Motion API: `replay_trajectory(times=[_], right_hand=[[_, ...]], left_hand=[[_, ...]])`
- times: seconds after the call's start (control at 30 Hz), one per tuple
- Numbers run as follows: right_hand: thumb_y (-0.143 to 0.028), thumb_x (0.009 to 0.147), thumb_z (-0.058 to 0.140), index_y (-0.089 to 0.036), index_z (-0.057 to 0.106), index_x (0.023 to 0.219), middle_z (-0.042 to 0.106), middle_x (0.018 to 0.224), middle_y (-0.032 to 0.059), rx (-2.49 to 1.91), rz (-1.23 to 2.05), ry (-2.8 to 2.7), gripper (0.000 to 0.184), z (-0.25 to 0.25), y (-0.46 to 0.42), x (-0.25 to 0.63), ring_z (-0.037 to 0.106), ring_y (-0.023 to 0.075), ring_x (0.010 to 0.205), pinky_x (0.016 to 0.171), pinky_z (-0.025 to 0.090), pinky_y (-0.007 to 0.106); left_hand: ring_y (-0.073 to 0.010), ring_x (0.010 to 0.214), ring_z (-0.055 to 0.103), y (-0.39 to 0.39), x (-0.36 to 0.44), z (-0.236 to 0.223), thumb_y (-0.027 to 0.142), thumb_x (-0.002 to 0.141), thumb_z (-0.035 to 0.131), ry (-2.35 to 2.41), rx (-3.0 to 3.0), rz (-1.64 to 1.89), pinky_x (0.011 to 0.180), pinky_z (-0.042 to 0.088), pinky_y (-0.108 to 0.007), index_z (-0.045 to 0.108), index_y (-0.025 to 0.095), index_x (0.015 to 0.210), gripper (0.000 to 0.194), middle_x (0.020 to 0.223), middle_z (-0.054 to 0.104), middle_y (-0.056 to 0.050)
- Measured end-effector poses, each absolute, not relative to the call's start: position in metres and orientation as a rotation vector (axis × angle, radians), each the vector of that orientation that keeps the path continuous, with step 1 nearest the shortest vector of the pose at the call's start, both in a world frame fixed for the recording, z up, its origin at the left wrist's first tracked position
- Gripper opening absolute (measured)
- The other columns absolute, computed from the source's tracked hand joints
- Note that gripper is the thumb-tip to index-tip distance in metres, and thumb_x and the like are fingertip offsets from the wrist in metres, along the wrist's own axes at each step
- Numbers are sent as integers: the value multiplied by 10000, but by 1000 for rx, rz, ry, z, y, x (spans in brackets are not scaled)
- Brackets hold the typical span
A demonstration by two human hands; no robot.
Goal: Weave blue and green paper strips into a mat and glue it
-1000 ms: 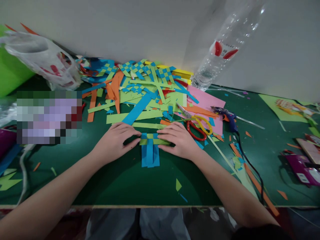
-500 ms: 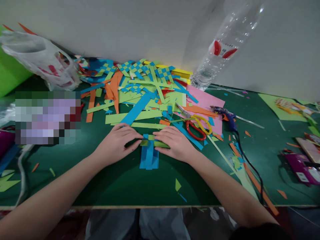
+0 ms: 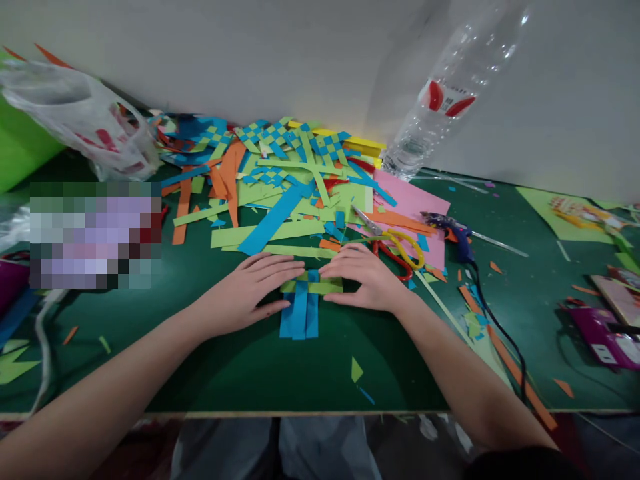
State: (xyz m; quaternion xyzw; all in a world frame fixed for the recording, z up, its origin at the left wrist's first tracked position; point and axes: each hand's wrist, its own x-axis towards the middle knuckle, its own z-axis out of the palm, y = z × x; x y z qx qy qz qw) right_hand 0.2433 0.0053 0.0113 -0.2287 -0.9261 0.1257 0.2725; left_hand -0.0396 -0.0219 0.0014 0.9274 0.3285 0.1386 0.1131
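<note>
A small weave of blue strips crossed by green strips lies on the green table in front of me. My left hand lies flat with its fingers stretched over the weave's left end. On the right end rests my right hand, fingers extended and pressing the green strips. Neither hand lifts anything.
A heap of cut green, blue and orange paper strips and woven squares fills the back. Red and yellow scissors lie by my right hand on pink paper. A glue gun, a clear bottle and a plastic bag stand around.
Both hands have slid slightly toward the back of the weave and their fingers have flattened out. The weave has shifted a little.
</note>
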Motion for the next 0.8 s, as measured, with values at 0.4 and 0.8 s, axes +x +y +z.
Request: replay_trajectory(times=[0.4, 0.8], right_hand=[[-385, 903, 655, -224, 682, 1025, 764, 1052, 22, -613, 312, -2571, 204, 7, 7, 244, 690, 183, 971, 970, 421, 402], [-363, 931, 610, -174, 666, 1084, 737, 1048, 77, -614, 368, -2598, 249, 8, 4, 240, 652, 212, 1006, 917, 490, 393]], left_hand=[[-230, 1348, 472, -19, -41, -3, 399, 975, 493, 1017, 2705, 388, 1154, 333, -445, 455, 245, 1413, 466, 1420, 559, -73], [-235, 1214, 576, -17, -44, 0, 417, 966, 505, 1096, 2702, 480, 1078, 378, -435, 580, 216, 1232, 341, 1266, 656, -80]])
